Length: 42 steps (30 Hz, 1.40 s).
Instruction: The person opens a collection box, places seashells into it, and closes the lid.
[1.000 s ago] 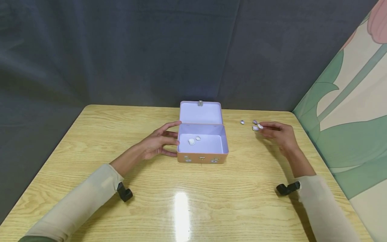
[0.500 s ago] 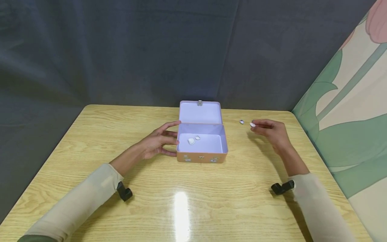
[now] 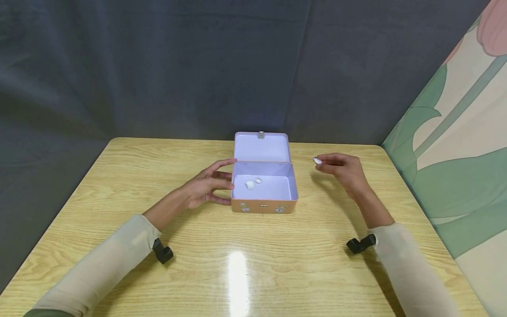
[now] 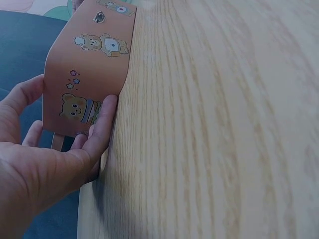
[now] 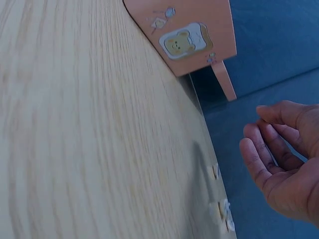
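Observation:
A hinged tin box (image 3: 264,207), peach outside and lavender inside, stands with its lid (image 3: 262,147) raised. Two pale shells, a larger one (image 3: 250,185) and a smaller one (image 3: 259,180), lie on its floor. My left hand (image 3: 206,187) rests spread fingers against the box's left end; in the left wrist view they touch the bear-printed wall (image 4: 79,74). To the right of the box, my right hand (image 3: 343,169) pinches a small white shell (image 3: 317,161) between thumb and fingertips, above the table. The right wrist view hides that shell behind the fingers.
Several loose shells (image 5: 224,214) lie near the table's far edge, hidden behind my right hand in the head view. Dark cloth (image 3: 190,70) hangs behind the wooden table (image 3: 293,259). A flower-patterned panel (image 3: 467,167) borders the right side.
My right hand has lifted the white shell from beside the others and moved it left toward the box. My left hand and the box hold still.

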Motion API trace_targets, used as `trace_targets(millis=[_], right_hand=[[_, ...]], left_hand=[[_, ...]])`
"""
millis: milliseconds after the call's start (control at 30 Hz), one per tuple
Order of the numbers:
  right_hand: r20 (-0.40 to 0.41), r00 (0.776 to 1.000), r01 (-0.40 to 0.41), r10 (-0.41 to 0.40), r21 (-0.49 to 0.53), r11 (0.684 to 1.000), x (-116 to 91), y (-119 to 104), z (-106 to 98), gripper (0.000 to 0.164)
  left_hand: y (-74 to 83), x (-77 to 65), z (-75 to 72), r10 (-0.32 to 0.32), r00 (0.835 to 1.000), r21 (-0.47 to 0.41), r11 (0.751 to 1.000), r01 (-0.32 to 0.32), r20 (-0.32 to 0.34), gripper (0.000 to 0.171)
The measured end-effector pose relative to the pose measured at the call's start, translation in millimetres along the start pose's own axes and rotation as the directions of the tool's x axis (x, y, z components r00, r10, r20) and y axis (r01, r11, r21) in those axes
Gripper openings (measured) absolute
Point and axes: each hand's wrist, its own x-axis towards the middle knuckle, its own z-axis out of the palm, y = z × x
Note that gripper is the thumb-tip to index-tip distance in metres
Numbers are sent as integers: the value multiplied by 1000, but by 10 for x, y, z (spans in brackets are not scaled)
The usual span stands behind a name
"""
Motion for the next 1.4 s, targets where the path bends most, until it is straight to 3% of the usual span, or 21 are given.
trace_targets(millis=[900,1400], right_hand=[[45,998,46,-48,57,997,72,-290,479,37],[37,999,19,-19,-3,1000,56,-485,630,35]], left_hand=[[1,-15,8,11,1000,15,1000,-11,10,83],[6,-16,25,2,1000,4,1000,-2,5,82]])
